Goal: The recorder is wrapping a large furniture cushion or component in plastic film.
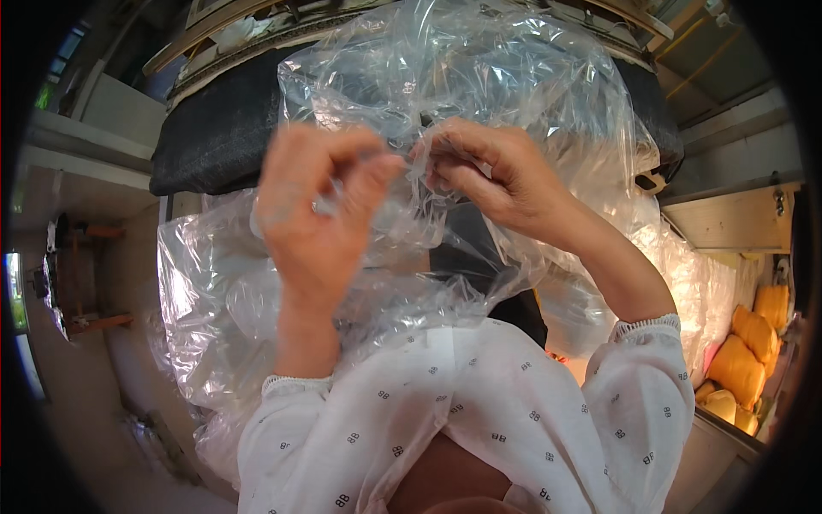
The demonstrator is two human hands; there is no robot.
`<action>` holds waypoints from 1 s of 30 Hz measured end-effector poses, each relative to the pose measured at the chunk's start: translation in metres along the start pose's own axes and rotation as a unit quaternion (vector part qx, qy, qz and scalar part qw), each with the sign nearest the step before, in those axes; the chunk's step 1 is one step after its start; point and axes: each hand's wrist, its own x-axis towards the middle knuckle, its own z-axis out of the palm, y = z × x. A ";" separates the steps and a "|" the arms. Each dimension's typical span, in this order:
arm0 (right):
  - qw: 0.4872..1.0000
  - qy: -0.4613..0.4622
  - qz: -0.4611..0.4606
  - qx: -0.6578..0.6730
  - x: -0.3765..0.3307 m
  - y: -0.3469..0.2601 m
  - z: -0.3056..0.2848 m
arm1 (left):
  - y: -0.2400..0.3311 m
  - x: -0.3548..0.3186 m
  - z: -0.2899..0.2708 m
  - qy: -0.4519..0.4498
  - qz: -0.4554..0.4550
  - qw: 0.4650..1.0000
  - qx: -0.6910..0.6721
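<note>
A large sheet of clear, crinkled plastic film (514,73) spreads over a dark padded surface and hangs down toward my lap. My right hand (505,176) pinches a gathered bit of this film between its thumb and curled fingers, near the middle of the view. Just left of it, my left hand (317,206) is raised over the film, thumb and fingers bent toward the right hand. Motion blurs the left fingers, so whether they grip any film is unclear.
The dark padded surface (218,128) shows at the far left, backed by a wooden frame (248,17). More clear film (201,300) hangs at the left. Yellow-orange cushion-like bundles (738,368) sit low at the right, beside a pale wooden panel (728,218).
</note>
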 end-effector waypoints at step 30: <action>0.957 -0.120 -0.121 -0.234 0.054 -0.076 0.028 | -0.025 -0.032 -0.034 0.160 0.056 0.985 0.008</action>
